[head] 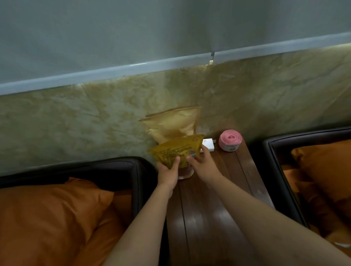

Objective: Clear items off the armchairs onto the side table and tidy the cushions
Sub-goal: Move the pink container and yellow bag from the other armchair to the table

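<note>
Yellow pouch (177, 153), gripped by left hand (168, 171), half-hides a container (184, 174).

Arms outstretched — left hand (168, 173), right hand (201, 165) pinching packet (176, 150).

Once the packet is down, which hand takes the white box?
Probably right: the right hand sits beside the white box; the left hand grips the packet on the side away from it.

— Where does the side table (207, 223) stand?
— Against the wall (67, 123), between the left armchair (111, 165) and the right armchair (294, 139). The left cushion (42, 213) and the right cushion (332, 164) lie in them.
— And at the table's back?
— A bag (172, 122) leans on the wall. The packet (177, 151) is before it, a box (209, 146) to the right, then a round roll (230, 140).
</note>
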Tool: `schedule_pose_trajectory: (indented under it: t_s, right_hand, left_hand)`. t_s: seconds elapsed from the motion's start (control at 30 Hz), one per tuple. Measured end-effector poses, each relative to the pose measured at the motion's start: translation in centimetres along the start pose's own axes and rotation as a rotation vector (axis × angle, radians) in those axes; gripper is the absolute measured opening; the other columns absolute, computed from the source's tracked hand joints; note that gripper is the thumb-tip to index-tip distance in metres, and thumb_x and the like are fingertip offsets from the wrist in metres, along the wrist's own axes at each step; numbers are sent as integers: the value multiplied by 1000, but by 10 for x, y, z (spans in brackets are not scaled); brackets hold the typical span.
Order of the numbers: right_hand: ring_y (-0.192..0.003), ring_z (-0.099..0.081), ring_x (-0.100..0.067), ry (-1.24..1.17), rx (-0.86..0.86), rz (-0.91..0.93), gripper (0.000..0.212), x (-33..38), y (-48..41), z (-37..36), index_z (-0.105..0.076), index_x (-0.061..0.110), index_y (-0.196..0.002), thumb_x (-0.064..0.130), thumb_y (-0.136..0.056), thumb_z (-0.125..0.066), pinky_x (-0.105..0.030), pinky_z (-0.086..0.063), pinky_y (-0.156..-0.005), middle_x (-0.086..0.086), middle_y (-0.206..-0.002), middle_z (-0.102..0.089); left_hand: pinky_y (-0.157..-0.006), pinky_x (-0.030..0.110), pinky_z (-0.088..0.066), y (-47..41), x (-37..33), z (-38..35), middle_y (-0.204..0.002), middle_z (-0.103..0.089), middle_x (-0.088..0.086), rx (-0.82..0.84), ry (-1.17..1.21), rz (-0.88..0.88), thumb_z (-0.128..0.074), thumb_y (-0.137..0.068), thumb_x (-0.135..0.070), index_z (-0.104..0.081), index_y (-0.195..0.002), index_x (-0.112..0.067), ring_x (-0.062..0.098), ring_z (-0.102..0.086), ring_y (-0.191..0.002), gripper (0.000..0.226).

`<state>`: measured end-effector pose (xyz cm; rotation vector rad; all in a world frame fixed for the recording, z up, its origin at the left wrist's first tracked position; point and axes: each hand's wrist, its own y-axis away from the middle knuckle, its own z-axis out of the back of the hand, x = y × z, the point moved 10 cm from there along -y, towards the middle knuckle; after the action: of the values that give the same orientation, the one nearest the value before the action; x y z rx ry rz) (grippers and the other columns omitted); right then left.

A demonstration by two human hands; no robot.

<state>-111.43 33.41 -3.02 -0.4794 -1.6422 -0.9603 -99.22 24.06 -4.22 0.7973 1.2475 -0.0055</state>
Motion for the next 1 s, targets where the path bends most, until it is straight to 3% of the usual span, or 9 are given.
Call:
schedule_pose_trajectory:
  t_s: [0.2,0.3,0.37,0.4,0.47,0.57,0.67,0.77,1.0]
  right_hand:
    - [-113,-55,-18,10,47,0,61,-5,8,-5,-33,5,-140,-3,-87,-61,-24,-51,-86,-9,-124,-57]
    - [-116,-54,-17,72,81,-27,78,-1,16,-8,-20,12,-146,9,-84,-68,-32,-50,-95,-6,-131,-53]
    - [-122,-52,-22,185,79,-49,98,0,20,-4,-6,17,-150,25,-80,-73,-43,-43,-103,-7,-134,-53]
    - [-123,-51,-24,241,64,-57,101,0,22,1,0,16,-151,27,-81,-73,-41,-41,-104,-7,-133,-55]
    - [-123,-50,-20,314,25,-50,95,6,33,12,-5,12,-150,25,-84,-71,-29,-38,-99,-1,-126,-55]
    - [-122,-46,-11,411,15,26,73,15,50,22,-28,13,-144,20,-85,-70,-21,-34,-92,8,-117,-48]
    - [-130,-37,-11,482,26,30,77,11,68,32,-25,8,-147,26,-86,-69,-15,-28,-97,6,-130,-42]
    - [-143,-22,-19,612,28,39,85,5,88,43,-21,12,-149,39,-84,-68,-32,-21,-115,-7,-155,-26]
    - [-146,-1,-20,989,67,203,88,6,150,44,-13,25,-151,52,-83,-62,-37,-10,-118,-1,-159,-9]
  left_hand:
    - [-103,50,-43,-5,8,8,-142,-47,6,32,-39,7,-62,-84,-49,-22,-145,-27,28,-51,-125,77]
    - [-106,47,-41,4,-1,7,-145,-43,6,65,-73,15,-60,-89,-45,-19,-146,-19,28,-48,-127,76]
    - [-110,39,-35,13,-4,8,-149,-38,7,72,-158,8,-57,-93,-40,-9,-150,-13,27,-40,-134,79]
    - [-109,33,-33,17,-2,10,-150,-35,9,71,-206,10,-55,-94,-39,-6,-150,-10,27,-37,-136,80]
    - [-107,31,-30,27,-1,11,-153,-31,9,72,-277,9,-54,-95,-39,-1,-151,-8,27,-33,-139,83]
    - [-107,30,-30,41,0,10,-153,-31,9,71,-313,-35,-53,-95,-38,-7,-151,-8,27,-33,-139,78]
    - [-109,33,-28,57,3,9,-155,-27,9,59,-351,-75,-53,-95,-39,-13,-151,-10,27,-30,-140,75]
    - [-114,35,-22,75,4,16,-158,-20,8,27,-442,-164,-56,-93,-39,-13,-152,-11,26,-21,-144,78]
    - [-118,33,-18,137,25,43,-160,-13,4,-35,-826,-415,-59,-91,-40,-10,-153,-13,19,-14,-147,83]
